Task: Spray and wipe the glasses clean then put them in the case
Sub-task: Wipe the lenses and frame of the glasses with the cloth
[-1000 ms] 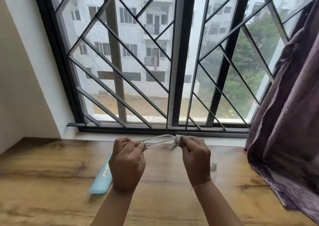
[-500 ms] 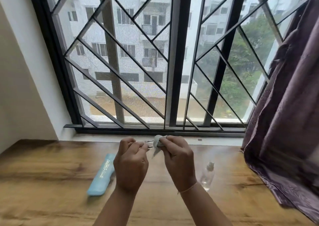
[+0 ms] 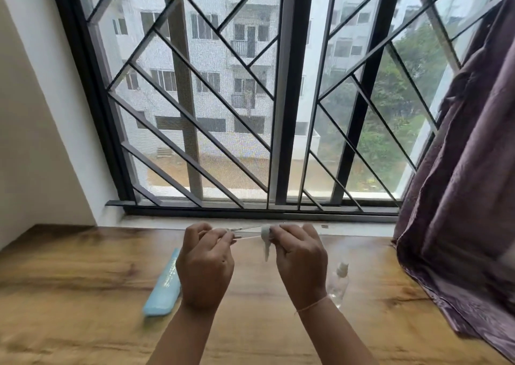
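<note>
- Wooden tabletop (image 3: 83, 267) under a barred window (image 3: 250, 99), purple curtain (image 3: 459, 169) at right edge, white wall left.
- Left hand (image 3: 204, 267) pinches thin glasses (image 3: 245, 232), held above the tabletop near the window sill; right hand (image 3: 301, 258) pinches cloth (image 3: 266, 239) on the frame.
- Blue case (image 3: 164, 286) lies shut, partly behind left hand; spray bottle (image 3: 338, 281) partly behind right wrist.
- Free tabletop at front & left.
- Glasses blurred, lenses hard to see.
</note>
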Tool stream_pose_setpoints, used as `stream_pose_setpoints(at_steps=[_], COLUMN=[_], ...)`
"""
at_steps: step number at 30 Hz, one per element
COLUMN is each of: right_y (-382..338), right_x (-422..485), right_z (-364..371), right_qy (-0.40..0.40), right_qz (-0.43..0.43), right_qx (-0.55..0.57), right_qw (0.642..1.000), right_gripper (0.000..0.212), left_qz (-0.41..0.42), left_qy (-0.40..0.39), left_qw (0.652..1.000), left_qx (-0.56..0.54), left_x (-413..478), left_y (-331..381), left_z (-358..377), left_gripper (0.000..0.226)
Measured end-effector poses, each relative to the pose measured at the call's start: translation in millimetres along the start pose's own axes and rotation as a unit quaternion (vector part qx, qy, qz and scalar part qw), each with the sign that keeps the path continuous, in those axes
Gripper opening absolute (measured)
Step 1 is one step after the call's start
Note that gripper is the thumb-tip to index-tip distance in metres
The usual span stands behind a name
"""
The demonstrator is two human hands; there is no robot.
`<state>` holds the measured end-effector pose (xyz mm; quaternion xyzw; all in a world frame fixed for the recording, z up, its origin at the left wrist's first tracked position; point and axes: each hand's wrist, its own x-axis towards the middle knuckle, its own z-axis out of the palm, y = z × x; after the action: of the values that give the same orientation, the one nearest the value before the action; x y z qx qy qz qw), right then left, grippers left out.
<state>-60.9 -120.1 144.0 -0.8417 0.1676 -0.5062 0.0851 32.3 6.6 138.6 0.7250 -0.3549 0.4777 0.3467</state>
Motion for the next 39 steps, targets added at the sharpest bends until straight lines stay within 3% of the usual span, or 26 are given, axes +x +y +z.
stream_pose_setpoints(at_steps=[14, 17, 21, 24, 27, 29, 33, 39], right_y=[25.3, 14.0, -13.2, -26.5, -28.4, -25.5, -11.7, 11.6], right_x=[-11.6, -2.3, 5.9, 4.4, 4.3, 5.2, 3.5, -1.9], right_z=[-1.7, -2.0, 6.9, 15.7, 17.3, 15.4, 10.7, 6.8], right_qy=[0.042, 0.059, 0.022, -0.016, -0.018, -0.022, -0.028, 0.007], right_qz=[0.111, 0.067, -0.036, -0.07, -0.074, -0.074, -0.049, 0.009], right_qx=[-0.005, 0.03, 0.06, 0.027, -0.006, -0.018, -0.03, -0.024], right_qw=[0.993, 0.996, 0.997, 0.997, 0.997, 0.997, 0.998, 1.0], right_gripper=[0.026, 0.023, 0.01, 0.013, 0.016, 0.019, 0.005, 0.017], left_qz=[-0.012, -0.007, 0.012, 0.01, 0.002, 0.003, -0.009, -0.022], left_qy=[0.002, -0.003, -0.005, 0.006, 0.012, 0.009, 0.002, 0.006], left_qw=[1.0, 1.0, 1.0, 1.0, 1.0, 1.0, 1.0, 1.0], left_qx=[0.014, 0.012, 0.007, -0.003, -0.017, -0.007, 0.01, 0.01], left_x=[-5.2, -4.1, -4.1, -0.8, -0.4, -2.6, -5.0, -6.1], left_y=[-13.5, -9.0, 1.5, 6.1, 4.4, 1.1, -3.8, -11.3], left_z=[7.7, 10.7, 14.1, 14.5, 13.8, 13.6, 12.3, 8.7], left_gripper=[0.015, 0.017, 0.017, 0.034, 0.039, 0.029, 0.018, 0.021])
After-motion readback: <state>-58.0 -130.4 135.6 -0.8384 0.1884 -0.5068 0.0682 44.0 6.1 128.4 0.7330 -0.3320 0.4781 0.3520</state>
